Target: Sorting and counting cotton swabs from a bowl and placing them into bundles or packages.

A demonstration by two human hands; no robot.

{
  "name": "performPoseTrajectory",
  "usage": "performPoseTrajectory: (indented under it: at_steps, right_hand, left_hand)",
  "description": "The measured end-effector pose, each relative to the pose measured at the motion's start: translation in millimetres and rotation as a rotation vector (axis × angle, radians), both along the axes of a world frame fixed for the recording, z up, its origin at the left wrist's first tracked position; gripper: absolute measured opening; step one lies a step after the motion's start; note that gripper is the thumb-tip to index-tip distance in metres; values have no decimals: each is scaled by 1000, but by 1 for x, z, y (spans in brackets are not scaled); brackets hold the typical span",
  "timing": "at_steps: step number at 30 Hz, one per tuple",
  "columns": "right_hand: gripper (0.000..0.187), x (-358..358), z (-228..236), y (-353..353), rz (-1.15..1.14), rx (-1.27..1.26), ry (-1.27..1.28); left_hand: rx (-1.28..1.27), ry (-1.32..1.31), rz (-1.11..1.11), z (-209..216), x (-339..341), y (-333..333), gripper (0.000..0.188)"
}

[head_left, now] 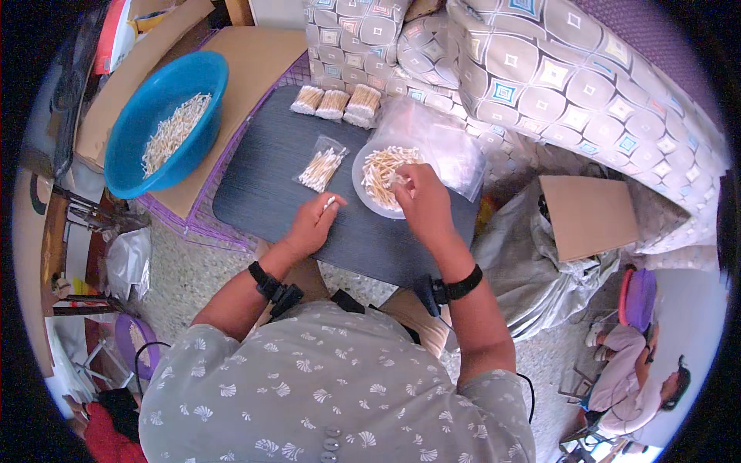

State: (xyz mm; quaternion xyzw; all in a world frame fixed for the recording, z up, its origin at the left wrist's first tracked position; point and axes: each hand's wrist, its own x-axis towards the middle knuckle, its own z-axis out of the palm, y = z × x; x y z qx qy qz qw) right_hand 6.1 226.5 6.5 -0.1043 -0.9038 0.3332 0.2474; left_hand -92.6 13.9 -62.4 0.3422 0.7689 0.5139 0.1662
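My left hand rests on the dark grey board and pinches a small bunch of cotton swabs between its fingertips. My right hand reaches into a white plate heaped with loose cotton swabs, its fingers closed on a few of them. A small clear bag of swabs lies flat on the board just left of the plate. At the board's far edge lie three filled packs of swabs side by side.
A blue basin holding more swabs sits on cardboard at the left. Empty clear plastic bags lie behind the plate. Patterned cushions fill the far right. A cardboard box stands on grey sacking; another person sits lower right.
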Motion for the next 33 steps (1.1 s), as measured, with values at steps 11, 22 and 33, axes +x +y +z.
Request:
performPoseTrajectory:
  at_steps: [11, 22, 33]
  right_hand:
    - [18, -37, -12, 14, -19, 240, -255]
    - [20, 13, -15, 4, -94, 36, -123]
    - [21, 81, 4, -54, 29, -1015, -18]
  left_hand:
    - [85, 148, -32, -4, 2, 3, 16]
    - [98, 19, 5, -14, 5, 1, 18]
    - [399, -847, -218, 62, 29, 17, 27]
